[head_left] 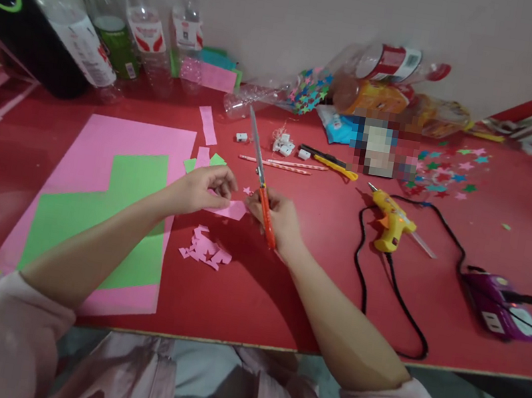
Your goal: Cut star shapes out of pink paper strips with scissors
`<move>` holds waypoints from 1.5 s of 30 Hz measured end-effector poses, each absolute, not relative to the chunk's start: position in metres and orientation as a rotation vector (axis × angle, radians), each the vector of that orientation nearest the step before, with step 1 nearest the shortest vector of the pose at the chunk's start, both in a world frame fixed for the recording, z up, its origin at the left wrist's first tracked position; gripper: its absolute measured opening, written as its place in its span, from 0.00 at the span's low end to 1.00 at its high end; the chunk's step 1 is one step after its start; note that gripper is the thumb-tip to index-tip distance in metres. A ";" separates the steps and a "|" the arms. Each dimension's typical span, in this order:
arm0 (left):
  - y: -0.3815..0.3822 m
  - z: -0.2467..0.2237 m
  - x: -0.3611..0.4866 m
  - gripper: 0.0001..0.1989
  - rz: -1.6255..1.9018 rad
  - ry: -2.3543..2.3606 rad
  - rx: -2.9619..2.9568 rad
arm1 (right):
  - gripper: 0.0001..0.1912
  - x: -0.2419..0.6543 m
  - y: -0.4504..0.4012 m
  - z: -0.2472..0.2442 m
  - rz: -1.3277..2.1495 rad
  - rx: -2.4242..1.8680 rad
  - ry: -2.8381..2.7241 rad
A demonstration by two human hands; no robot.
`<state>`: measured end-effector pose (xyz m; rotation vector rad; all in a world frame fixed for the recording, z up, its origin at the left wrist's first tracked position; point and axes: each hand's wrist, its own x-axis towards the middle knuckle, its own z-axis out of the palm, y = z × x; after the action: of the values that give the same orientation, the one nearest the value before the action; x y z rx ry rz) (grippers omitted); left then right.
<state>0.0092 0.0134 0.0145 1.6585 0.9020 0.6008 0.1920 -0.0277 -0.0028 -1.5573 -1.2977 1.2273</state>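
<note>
Both hands work mid-table: left hand (204,188) pinches a small pink paper piece (233,209) between thumb and fingers; right hand (279,218) is closed round the orange handles of the scissors (259,181), blades pointing away toward the wall, apparently shut or nearly so. Paper piece sits between the two hands, just above the red table (281,295).

Landmark = scissors. Rest, big to small:
- Large pink sheet (96,152) with a green sheet (106,214) on top, well left of the scissors, under the left forearm.
- Row of clear plastic bottles (141,31) far left and beyond, against the wall.
- Purple power strip (496,306) far right; black cable runs from it.
- Yellow glue gun (391,222) right of the scissors, lying on its side.
- Bottle holding coloured stars (308,91) beyond the blade tip.
- Yellow-black utility knife (330,162) and two thin sticks (276,163) just right of the blades.
- Pink offcuts (205,250) near side, just left of the handles.
- Loose paper stars (447,170) far right, beyond the glue gun.
- One tiny pink star (248,190) touching distance left of the blades.

Progress, my read: cutting is underway. Offcut pile plus one finished pink star say a few shapes are done; big pink sheet is mostly uncut, so plenty of stock left.
</note>
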 end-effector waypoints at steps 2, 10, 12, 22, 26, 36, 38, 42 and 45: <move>0.013 0.014 0.010 0.09 0.602 0.884 1.652 | 0.14 0.192 -0.026 -0.005 1.155 -1.572 -1.337; 0.011 0.013 0.012 0.09 0.664 0.886 1.653 | 0.08 0.188 -0.032 0.005 1.441 -1.479 -1.224; 0.011 0.013 0.014 0.10 0.732 0.928 1.599 | 0.08 0.188 -0.033 0.006 1.408 -1.460 -1.172; 0.006 0.009 0.017 0.14 0.503 0.771 1.227 | 0.10 0.193 -0.031 -0.001 1.276 -1.264 -1.045; 0.000 0.007 0.020 0.13 0.506 0.897 1.366 | 0.13 0.190 -0.033 0.000 1.324 -1.285 -1.120; -0.005 0.011 0.021 0.11 0.493 0.902 1.438 | 0.16 0.189 -0.037 0.006 1.323 -1.269 -1.187; -0.008 0.013 0.022 0.11 0.498 0.898 1.395 | 0.17 0.189 -0.037 0.006 1.332 -1.270 -1.192; -0.015 0.016 0.024 0.11 0.540 0.910 1.282 | 0.17 0.188 -0.039 0.006 1.357 -1.290 -1.232; -0.020 0.013 0.027 0.10 0.601 0.934 1.205 | 0.14 0.188 -0.041 0.007 1.352 -1.318 -1.270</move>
<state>0.0265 -0.0203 0.0132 1.2045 0.9338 0.6015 0.1877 -0.0415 0.0065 -1.3183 -1.2696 1.3523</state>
